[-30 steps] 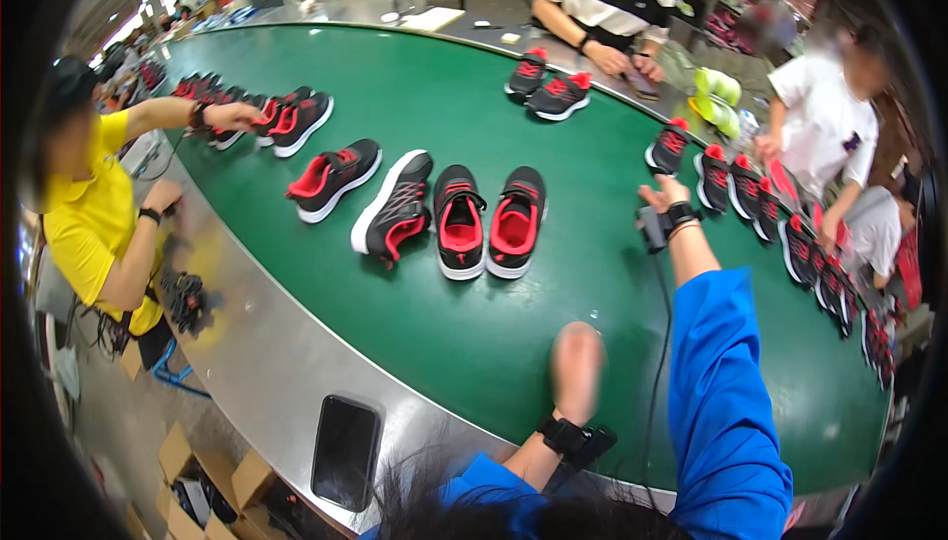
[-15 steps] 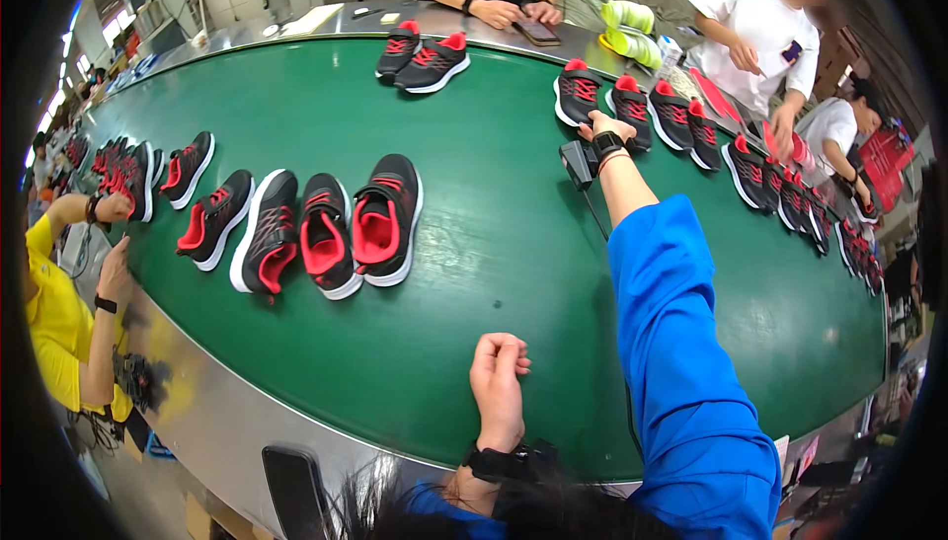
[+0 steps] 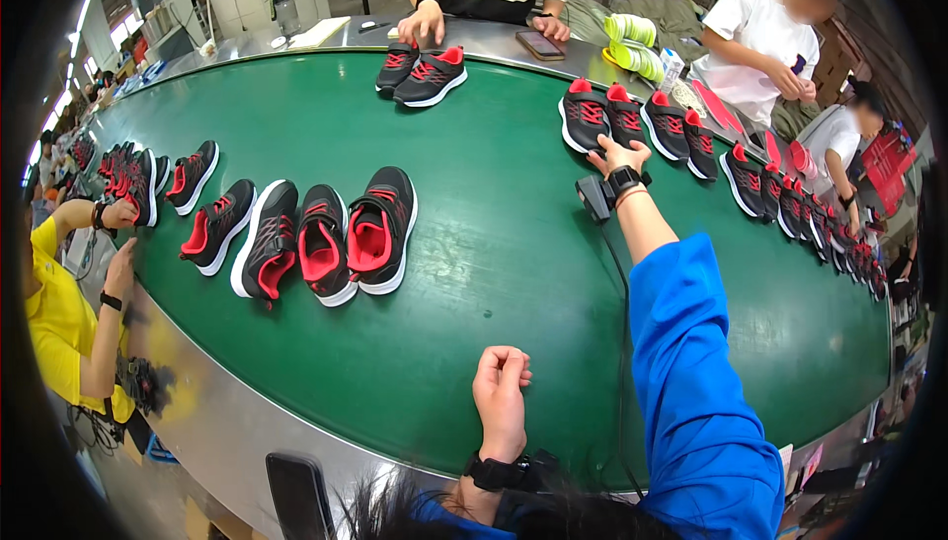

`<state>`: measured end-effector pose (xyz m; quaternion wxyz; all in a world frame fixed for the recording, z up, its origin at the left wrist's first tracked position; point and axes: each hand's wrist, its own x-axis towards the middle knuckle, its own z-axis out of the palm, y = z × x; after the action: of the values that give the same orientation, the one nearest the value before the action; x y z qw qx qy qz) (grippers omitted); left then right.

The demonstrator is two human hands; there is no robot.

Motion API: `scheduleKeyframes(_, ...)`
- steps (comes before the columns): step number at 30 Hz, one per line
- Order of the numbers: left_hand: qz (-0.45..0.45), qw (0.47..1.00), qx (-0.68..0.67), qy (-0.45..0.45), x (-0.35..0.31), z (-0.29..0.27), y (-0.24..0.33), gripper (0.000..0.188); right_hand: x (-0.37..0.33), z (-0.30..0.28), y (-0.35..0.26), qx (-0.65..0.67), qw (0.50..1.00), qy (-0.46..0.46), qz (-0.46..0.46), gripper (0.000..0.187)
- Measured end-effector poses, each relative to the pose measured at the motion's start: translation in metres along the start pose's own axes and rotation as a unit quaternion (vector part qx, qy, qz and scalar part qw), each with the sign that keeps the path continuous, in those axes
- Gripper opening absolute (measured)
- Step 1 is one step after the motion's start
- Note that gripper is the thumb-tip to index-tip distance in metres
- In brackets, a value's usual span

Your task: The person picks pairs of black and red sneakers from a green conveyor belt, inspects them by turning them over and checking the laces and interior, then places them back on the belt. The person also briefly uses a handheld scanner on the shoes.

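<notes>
My right hand (image 3: 620, 157) reaches to the far right, fingers spread. It is just in front of a black sneaker (image 3: 585, 117) with red laces and a white sole, and its mate (image 3: 625, 115) beside it. Whether the fingertips still touch them I cannot tell. Above the near part of the green belt (image 3: 464, 244), my left hand (image 3: 502, 397) is curled in a loose fist; nothing shows in it. Left of centre, several matching sneakers lie in a row, the closest to me being a shoe (image 3: 383, 234) with its red lining facing my side.
More sneakers (image 3: 755, 185) line the belt's far right side. Across the belt, a person's hand (image 3: 423, 25) is on another pair (image 3: 431, 76). A person in yellow (image 3: 74, 333) works at the left. A dark phone-like object (image 3: 296, 496) stands near the metal edge.
The two right-hand sneakers now stand closer together. My right hand has opened and drawn slightly toward me. The person opposite has moved a hand from the phone to the far pair.
</notes>
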<state>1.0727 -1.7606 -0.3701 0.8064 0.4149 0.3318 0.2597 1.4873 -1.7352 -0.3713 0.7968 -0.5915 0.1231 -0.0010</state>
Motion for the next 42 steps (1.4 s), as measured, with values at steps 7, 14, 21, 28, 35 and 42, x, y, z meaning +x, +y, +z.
scheduleKeyframes(7,0.011,1.000,0.008,-0.002,-0.005,0.007,-0.004,0.013,0.047,-0.033,-0.006,-0.068,0.990,-0.122,0.033,0.058)
scheduleKeyframes(14,0.018,1.000,-0.008,-0.001,-0.002,0.006,-0.010,0.010,-0.038,-0.073,-0.054,-0.278,0.918,-0.280,-0.043,0.035)
scheduleKeyframes(21,0.232,0.938,0.156,0.203,0.002,0.007,-0.010,0.033,-0.160,-0.127,-0.180,-0.446,0.695,-0.556,-0.097,0.032)
scheduleKeyframes(28,0.138,0.961,0.211,-0.113,-0.011,0.029,-0.020,0.041,-0.204,-0.239,-0.152,-0.472,0.768,-0.412,-0.132,0.038)
scheduleKeyframes(35,0.126,0.841,0.488,-0.194,-0.023,0.025,-0.014,0.089,-0.291,-0.353,-0.118,-0.453,0.778,-0.430,0.059,0.061)
scheduleKeyframes(42,-0.113,0.925,0.220,-0.287,-0.022,0.010,0.006,0.056,-0.303,-0.348,-0.099,-0.211,0.878,-0.364,0.228,0.042)
